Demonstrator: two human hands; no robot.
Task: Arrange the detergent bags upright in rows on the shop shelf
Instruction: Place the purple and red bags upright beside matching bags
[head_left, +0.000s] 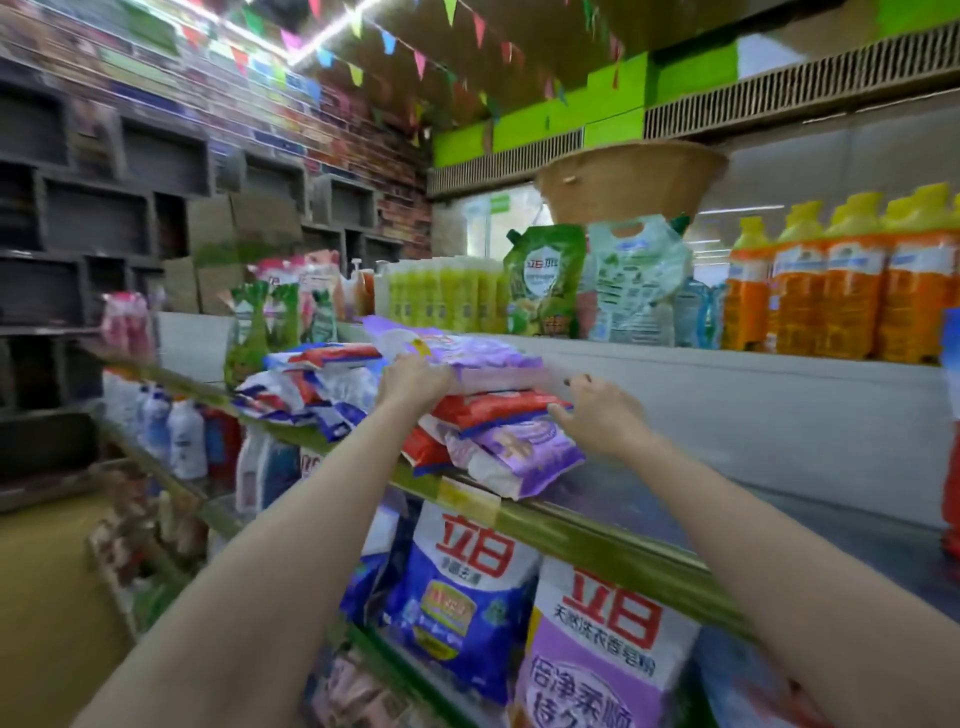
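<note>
Shelf stock, left to right.

Item 1: red, white and blue bags (311, 384), heaped flat at the left of my shelf (582, 535); none standing.

Item 2: my left hand (413, 382), fingers curled on the near edge of the top purple bag (467, 351), which lies flat on the middle pile.

Item 3: middle pile beneath it: a red bag (493, 408) and a lower purple bag (524, 457), lying flat and overhanging the shelf lip.

Item 4: my right hand (597, 410), fingers tucked into the pile's right side just under the top bag; whether it grips a bag I cannot tell.

Item 5: bare shelf to the right, room for rows.

Progress: as I judge it, barely begun; every bag on this shelf needs standing. The shelf below holds upright bags: one blue bag (462, 597), one lilac bag (602, 654).
</note>
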